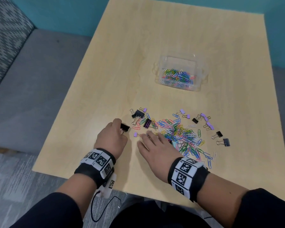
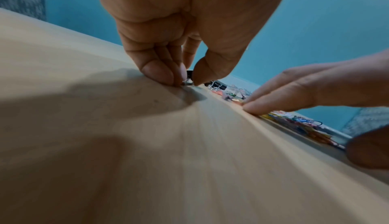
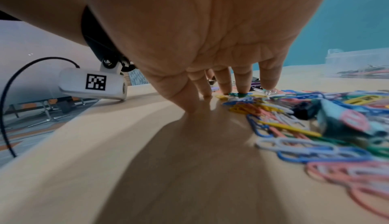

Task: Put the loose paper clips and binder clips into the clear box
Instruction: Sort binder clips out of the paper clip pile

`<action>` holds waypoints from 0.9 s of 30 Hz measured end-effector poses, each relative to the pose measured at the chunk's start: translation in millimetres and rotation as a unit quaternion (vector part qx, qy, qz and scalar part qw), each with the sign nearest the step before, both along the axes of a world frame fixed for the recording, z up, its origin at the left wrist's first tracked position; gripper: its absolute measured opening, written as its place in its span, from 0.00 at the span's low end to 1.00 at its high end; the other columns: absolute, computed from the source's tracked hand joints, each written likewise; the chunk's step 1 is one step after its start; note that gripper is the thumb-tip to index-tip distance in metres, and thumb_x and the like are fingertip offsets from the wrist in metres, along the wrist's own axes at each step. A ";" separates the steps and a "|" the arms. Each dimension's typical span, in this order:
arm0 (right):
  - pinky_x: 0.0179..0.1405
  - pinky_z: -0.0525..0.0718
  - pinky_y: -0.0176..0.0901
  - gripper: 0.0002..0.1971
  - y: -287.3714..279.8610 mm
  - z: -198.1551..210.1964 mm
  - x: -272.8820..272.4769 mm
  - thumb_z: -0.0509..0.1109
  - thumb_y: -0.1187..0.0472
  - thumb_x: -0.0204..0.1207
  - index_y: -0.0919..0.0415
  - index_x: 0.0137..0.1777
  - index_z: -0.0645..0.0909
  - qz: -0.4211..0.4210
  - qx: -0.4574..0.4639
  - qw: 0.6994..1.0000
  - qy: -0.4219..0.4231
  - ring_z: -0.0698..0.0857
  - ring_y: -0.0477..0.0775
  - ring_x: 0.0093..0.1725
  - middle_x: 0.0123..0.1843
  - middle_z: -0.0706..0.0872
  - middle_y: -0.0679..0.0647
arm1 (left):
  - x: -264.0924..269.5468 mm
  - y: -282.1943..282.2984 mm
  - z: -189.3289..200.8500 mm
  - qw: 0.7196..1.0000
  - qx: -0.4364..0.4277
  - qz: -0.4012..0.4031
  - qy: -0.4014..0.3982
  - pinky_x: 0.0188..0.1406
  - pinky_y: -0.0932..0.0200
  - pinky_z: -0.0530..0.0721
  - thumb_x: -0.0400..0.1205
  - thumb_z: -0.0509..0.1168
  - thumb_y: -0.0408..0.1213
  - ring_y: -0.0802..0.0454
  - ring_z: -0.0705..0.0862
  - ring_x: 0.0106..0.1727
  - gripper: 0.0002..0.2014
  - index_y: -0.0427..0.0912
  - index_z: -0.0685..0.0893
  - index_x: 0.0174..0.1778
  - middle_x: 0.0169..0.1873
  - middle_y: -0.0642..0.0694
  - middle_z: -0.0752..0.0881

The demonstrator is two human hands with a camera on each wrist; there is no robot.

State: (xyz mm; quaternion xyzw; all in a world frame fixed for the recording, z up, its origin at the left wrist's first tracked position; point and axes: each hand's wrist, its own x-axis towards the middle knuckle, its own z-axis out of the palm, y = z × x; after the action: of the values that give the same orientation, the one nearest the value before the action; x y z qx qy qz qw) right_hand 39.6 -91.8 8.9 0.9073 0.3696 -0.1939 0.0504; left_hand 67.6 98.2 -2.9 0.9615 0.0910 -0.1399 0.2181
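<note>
Both hands sit at the near part of the counter (image 1: 115, 66). Beyond them spreads the pile (image 1: 179, 135) of loose coloured paper clips, binder clips scattered round its edges. Farther back stands the clear box (image 1: 179, 72), its long axis running left to right, clips already inside. Right hand (image 1: 152, 150) lies flat, fingers straight, tips touching the pile's left edge. Left hand (image 1: 112, 137) pinches the wire handles of a black clip (image 1: 125, 127), its body pointing toward the pile.
</note>
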 end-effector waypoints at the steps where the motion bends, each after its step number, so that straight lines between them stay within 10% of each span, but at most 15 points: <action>1: 0.73 0.61 0.71 0.31 -3.0 -0.6 -0.9 0.45 0.61 0.73 0.65 0.78 0.59 0.002 -0.002 1.000 0.006 0.58 0.73 0.78 0.80 0.62 0.68 | -0.5 -0.1 0.9 1.000 0.011 -0.013 -0.015 0.38 0.50 0.79 0.72 0.61 0.33 0.41 0.78 0.43 0.16 0.45 0.73 0.56 0.43 0.45 0.78; 8: 0.75 0.57 0.71 0.30 -4.0 1.5 -1.6 0.48 0.60 0.77 0.63 0.81 0.54 0.010 0.008 1.000 -0.002 0.53 0.72 0.80 0.83 0.54 0.63 | -2.9 -15.5 -3.6 0.956 0.109 -0.249 -0.113 0.29 0.48 0.79 0.69 0.70 0.33 0.40 0.75 0.37 0.04 0.42 0.83 0.39 0.36 0.41 0.79; 18: 0.71 0.65 0.70 0.27 -5.7 1.8 -2.8 0.58 0.61 0.74 0.65 0.75 0.66 0.003 0.012 1.000 0.003 0.63 0.73 0.76 0.77 0.66 0.66 | 0.6 -10.1 -3.1 0.961 0.064 -0.247 -0.103 0.30 0.52 0.78 0.70 0.52 0.42 0.41 0.75 0.34 0.11 0.43 0.78 0.31 0.33 0.45 0.79; 27: 0.74 0.58 0.73 0.27 1.6 5.3 0.6 0.44 0.62 0.73 0.62 0.72 0.66 0.027 0.028 0.999 0.010 0.59 0.72 0.78 0.82 0.59 0.64 | -3.3 6.0 4.1 0.965 0.095 -0.242 -0.031 0.25 0.51 0.78 0.61 0.74 0.33 0.43 0.75 0.31 0.09 0.43 0.78 0.28 0.29 0.46 0.78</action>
State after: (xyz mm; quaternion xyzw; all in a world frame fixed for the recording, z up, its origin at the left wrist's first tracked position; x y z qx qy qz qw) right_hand 40.3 -90.2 14.2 0.8961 0.4000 -0.1907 0.0267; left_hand 64.3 104.3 1.2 0.9751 -0.1380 -0.1493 0.0882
